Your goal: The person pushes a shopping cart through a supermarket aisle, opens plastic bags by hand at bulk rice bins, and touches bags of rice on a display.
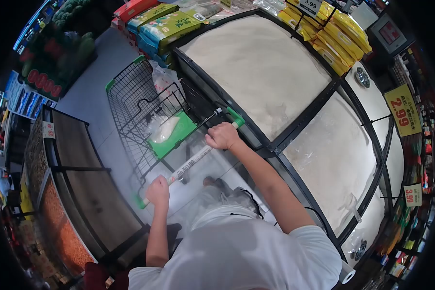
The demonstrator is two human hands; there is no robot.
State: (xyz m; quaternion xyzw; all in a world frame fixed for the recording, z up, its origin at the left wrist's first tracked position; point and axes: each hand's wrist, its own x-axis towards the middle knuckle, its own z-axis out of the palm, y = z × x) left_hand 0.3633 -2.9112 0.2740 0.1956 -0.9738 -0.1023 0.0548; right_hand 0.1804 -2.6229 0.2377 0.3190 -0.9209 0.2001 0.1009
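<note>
Obs.: person stands behind cart point(133, 116), steering via its handle point(191, 166). L hand point(158, 190) curled closed round bar nr cart's L end; R hand point(222, 136) likewise nr cart's R end; neither holds anything else. Inside cart: white plastic bag point(166, 79) twd its R side, plus clear bag point(164, 129) w/ pale contents, lying on green flap point(181, 133); contents unclear. Just R of cart: black-framed bins point(304, 115), pale grain, poss. rice. L of cart, across floor: low bin point(84, 186). Ahead-R of cart: stacked sacks point(174, 29). Step in hand (judged): guiding cart. Next move prob. calls for firm, even grip both sides, R end of cart clear of bin frame.
</note>
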